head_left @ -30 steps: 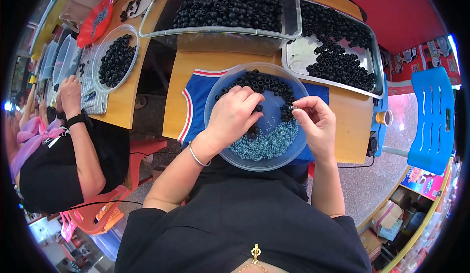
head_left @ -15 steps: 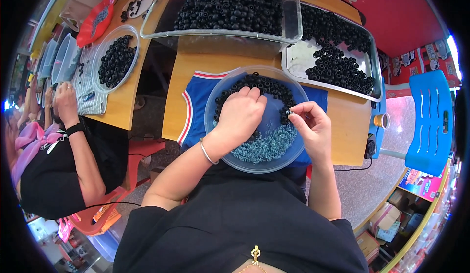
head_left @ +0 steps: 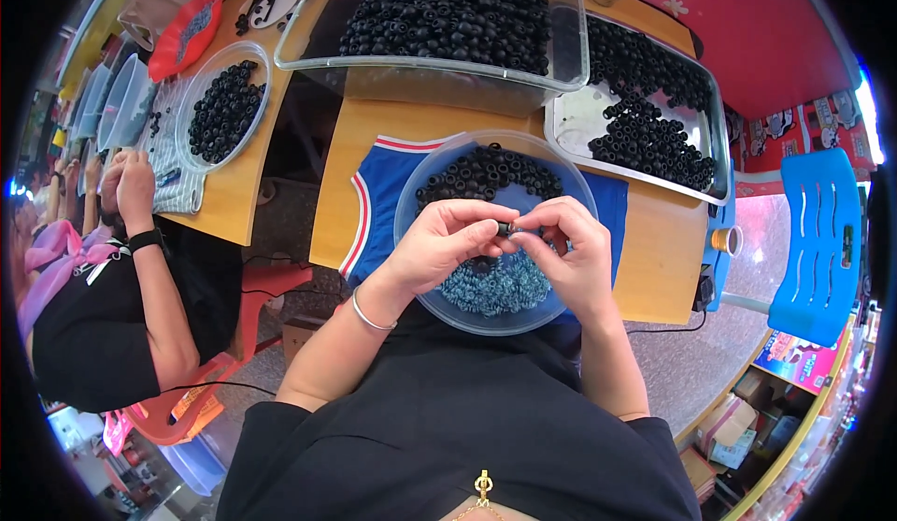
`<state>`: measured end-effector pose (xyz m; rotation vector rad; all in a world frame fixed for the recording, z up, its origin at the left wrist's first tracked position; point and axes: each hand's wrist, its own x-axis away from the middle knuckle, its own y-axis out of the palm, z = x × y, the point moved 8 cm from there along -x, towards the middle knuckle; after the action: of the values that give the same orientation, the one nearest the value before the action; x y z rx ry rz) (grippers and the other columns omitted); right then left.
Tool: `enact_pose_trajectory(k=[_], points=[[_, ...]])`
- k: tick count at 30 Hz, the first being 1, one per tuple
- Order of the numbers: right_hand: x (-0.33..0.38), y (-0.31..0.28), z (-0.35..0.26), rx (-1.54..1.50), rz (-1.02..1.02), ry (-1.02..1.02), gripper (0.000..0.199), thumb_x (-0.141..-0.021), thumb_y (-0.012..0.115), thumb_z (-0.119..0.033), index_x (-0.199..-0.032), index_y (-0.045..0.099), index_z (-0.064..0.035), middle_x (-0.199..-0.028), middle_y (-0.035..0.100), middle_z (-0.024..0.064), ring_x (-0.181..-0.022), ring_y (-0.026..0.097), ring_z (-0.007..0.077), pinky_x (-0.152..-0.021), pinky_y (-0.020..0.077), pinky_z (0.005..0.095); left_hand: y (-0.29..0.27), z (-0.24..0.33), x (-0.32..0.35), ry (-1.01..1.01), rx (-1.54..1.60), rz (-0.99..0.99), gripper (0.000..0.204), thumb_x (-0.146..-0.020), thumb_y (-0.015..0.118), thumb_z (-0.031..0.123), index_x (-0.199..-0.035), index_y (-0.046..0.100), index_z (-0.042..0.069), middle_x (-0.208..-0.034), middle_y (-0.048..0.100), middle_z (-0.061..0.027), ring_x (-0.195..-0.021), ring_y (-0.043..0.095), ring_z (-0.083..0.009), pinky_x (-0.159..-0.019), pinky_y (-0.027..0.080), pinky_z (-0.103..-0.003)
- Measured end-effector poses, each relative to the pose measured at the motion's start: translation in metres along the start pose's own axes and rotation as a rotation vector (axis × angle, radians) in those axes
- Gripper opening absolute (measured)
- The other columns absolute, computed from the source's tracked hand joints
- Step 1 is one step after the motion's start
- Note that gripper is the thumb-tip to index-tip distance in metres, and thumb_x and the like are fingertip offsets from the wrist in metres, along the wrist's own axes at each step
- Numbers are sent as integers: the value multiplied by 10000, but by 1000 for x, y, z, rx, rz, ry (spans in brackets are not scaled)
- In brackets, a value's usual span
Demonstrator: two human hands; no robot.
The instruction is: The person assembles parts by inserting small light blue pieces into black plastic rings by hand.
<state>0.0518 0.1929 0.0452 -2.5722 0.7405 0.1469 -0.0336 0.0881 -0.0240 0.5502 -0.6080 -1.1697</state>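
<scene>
In front of me a round clear plastic bowl point(head_left: 495, 330) holds loose black ring-shaped parts point(head_left: 491, 171) toward its far side and a heap of small teal, coil-like rings point(head_left: 495, 289) at its near side. My left hand point(head_left: 430, 245) pinches one small black ring-shaped part point(head_left: 505, 228) above the bowl. Up against it come the closed fingertips of my right hand point(head_left: 575, 250); a tiny piece seems to be between them, too small to name. Under the bowl lies a blue cloth with red and white trim point(head_left: 378, 180).
A large clear bin point(head_left: 439, 68) full of black parts stands behind the bowl, and a metal tray point(head_left: 579, 128) with more sits to its right. At the left table a person point(head_left: 131, 189) works beside another bowl point(head_left: 264, 100). A blue chair point(head_left: 813, 241) stands at right.
My left hand has come up out of the black parts in the bowl. Both hands have moved together, and their fingertips now meet at the small black part over the bowl.
</scene>
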Motion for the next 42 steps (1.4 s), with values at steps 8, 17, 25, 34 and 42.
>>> enact_pose_trajectory(k=[8, 17, 25, 34, 42], points=[[-3, 5, -8, 84, -72, -25, 169, -709, 773, -28, -842, 670, -45, -807, 660, 48, -747, 610, 165, -610, 485, 270, -3, -8, -1, -6, 91, -25, 164, -972, 567, 128, -1082, 602, 11, -952, 661, -59, -869, 653, -113, -741, 528, -222], [-17, -8, 15, 633, 43, -137, 145, -746, 729, -97, -869, 653, -79, -826, 641, 64, -778, 615, 223, -680, 502, 327, -10, -10, 3, -43, 199, 51, 199, -957, 578, 104, -1126, 586, 0, -1065, 646, -127, -903, 650, -146, -817, 547, -251], [-26, 18, 36, 893, -84, -62, 143, -750, 699, -110, -883, 647, -110, -865, 613, 52, -864, 604, 243, -724, 507, 353, -9, -9, 7, -42, 268, -3, 224, -955, 579, 84, -1164, 599, 6, -1054, 661, -107, -894, 658, -130, -793, 549, -224], [-24, 21, 39, 879, -99, -111, 112, -778, 654, -106, -889, 638, -105, -882, 610, 63, -897, 589, 243, -742, 512, 356, -9, -12, 8, -69, 359, -10, 282, -956, 579, 96, -1217, 591, -10, -1096, 657, -125, -934, 663, -144, -823, 554, -224], [-10, 3, 31, 165, -96, 255, 145, -812, 680, -38, -954, 654, -56, -804, 655, 60, -618, 579, 152, -551, 465, 279, -6, -11, 8, -49, 387, -39, 267, -957, 568, 73, -1213, 592, 3, -1106, 652, -128, -946, 659, -146, -835, 553, -227]])
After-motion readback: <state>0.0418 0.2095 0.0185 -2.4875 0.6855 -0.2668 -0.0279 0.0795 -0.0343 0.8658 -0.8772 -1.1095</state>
